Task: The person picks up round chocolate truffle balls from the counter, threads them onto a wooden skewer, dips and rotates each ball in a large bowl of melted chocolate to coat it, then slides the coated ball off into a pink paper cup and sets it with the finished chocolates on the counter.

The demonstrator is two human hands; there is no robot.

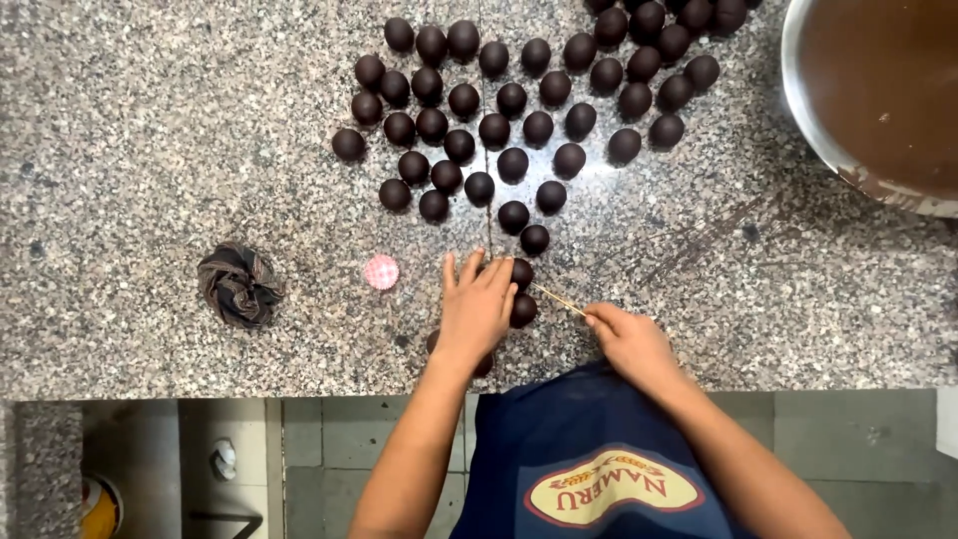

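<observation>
Fingers [489, 274] of the left hand [476, 311] lie spread over a dark chocolate ball [523, 310] near the counter's [150, 150] front edge; right hand [629, 339] pinches a thin stick [559, 299] slanting toward it.

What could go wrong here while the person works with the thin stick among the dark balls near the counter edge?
The left hand lies over several dark balls, so it might press or smear one. The right hand holds a thin stick pointing at those balls; a slip could poke or scratch one. Some balls near the wrist sit close to the edge of the stone counter and could possibly roll off if nudged.
</observation>
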